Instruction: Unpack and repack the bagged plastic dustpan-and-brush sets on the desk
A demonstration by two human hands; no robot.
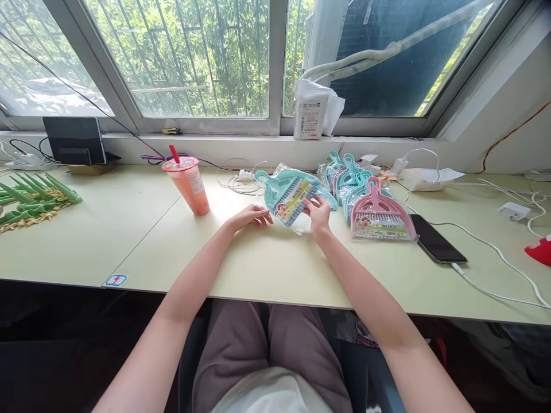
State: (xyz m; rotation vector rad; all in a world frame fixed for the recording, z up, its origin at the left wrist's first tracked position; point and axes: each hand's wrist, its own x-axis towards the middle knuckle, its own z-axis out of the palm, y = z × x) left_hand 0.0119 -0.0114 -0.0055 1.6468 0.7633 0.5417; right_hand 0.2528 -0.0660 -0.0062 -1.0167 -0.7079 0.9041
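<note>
A teal dustpan and brush set [293,198] in clear plastic wrap, with a yellow label across its bristles, is tilted above the table in front of me. My right hand [318,215] grips its right lower edge, thumb over the label. Close to its lower left edge, my left hand [250,218] rests on the table with fingers loosely curled and apart; nothing shows in them. To the right lies a wrapped pink dustpan and brush set [379,212], handle pointing away. Behind it several wrapped teal sets [350,178] lie in a heap.
A cup of pink drink [189,183] with a red straw stands left of my hands. At right, a black phone [439,238] is plugged into a white cable. Green leaf-shaped items [38,198] lie far left, near a dark tablet [74,140]. Wires run along the windowsill.
</note>
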